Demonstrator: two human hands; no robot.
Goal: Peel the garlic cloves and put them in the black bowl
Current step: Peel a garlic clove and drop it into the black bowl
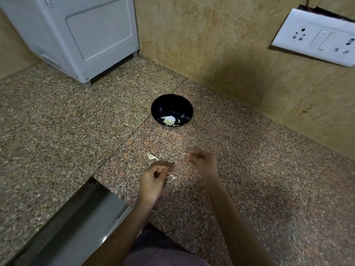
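The black bowl [184, 107] stands on the granite counter near the wall, with several peeled garlic cloves [169, 121] in its bottom. My right hand [202, 164] hovers in front of the bowl, blurred, its fingertips pinching a small pale piece that looks like a garlic clove [185, 154]. My left hand [152, 182] is lower and to the left, with curled fingers. Motion blur hides whether it holds anything. A pale garlic clove or skin [152, 156] lies on the counter between the hands and the bowl. A thin scrap of peel [172, 177] lies beside my left hand.
A white appliance [76, 35] stands at the back left on the counter [57, 121]. The tiled wall [221, 54] runs along the right, with a white socket plate [317, 37] hanging loose. A sunken metal channel [76, 223] cuts into the counter at the lower left.
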